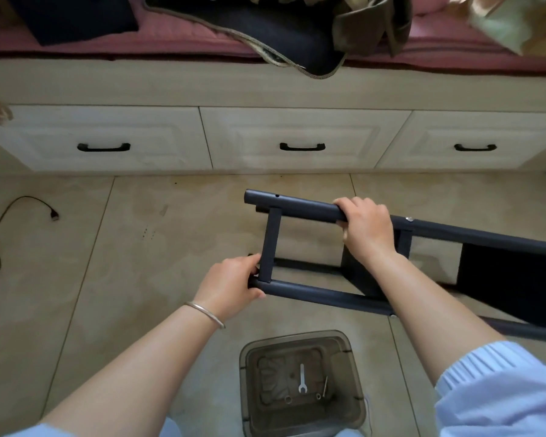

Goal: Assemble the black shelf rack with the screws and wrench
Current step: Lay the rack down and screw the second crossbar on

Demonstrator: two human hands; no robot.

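The black shelf rack frame lies tilted above the floor, its two round tubes running from centre to the right edge, joined by a flat crossbar. My right hand grips the upper tube from above. My left hand holds the end of the lower tube, beside the crossbar's foot. A silver screw head shows on the upper tube just right of my right hand. A small silver wrench lies inside a brown translucent bin at the bottom centre, with a couple of small metal rings and a thin pin.
A cream cabinet with three drawers and black handles runs across the back, under a cushioned bench with dark clothes. A black cable curls on the tiled floor at the left.
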